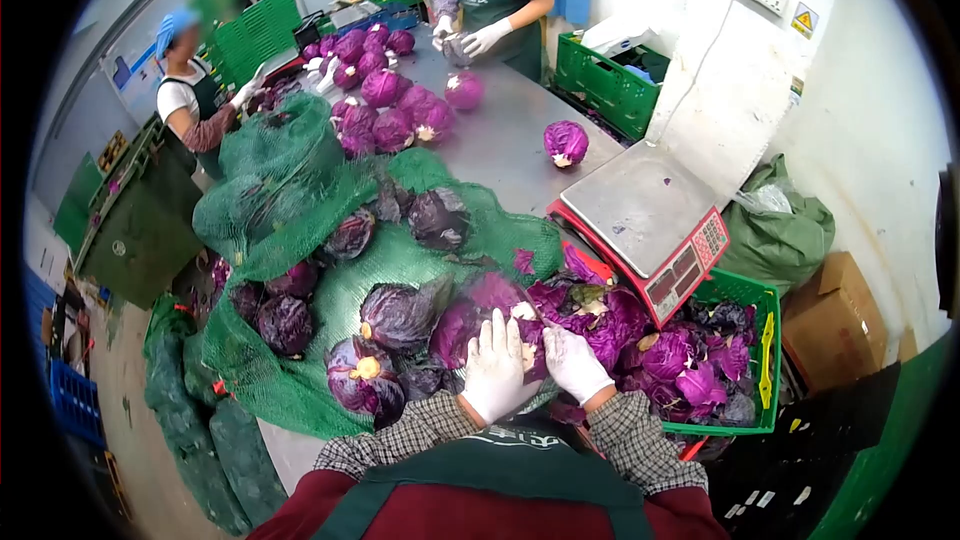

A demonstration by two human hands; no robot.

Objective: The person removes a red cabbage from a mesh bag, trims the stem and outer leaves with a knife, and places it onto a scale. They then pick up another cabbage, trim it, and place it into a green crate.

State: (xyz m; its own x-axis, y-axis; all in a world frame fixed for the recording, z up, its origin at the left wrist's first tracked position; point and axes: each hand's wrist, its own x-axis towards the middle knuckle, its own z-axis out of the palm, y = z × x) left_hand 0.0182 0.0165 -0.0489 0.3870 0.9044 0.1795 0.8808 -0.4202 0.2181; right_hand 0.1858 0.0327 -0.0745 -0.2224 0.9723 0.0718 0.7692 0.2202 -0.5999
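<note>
My left hand (497, 365), in a white glove, lies with fingers stretched out against a red cabbage (455, 332) that has a pale cut stem. Just right of it, my gloved right hand (575, 365) is closed; a thin edge shows near its fingers, but what it grips is hidden. Loose purple cabbage leaves (605, 325) are heaped beyond my right hand. To the left, several dark unpeeled cabbages (395, 315) lie on an opened green mesh bag (310, 405).
A red-framed weighing scale (645, 210) stands at the right, above a green crate (720, 430) of leaves. Peeled cabbages (385, 90) are piled farther up the steel table (510, 155). Co-workers stand beyond it. Filled mesh sacks (240, 460) rest on the floor at left.
</note>
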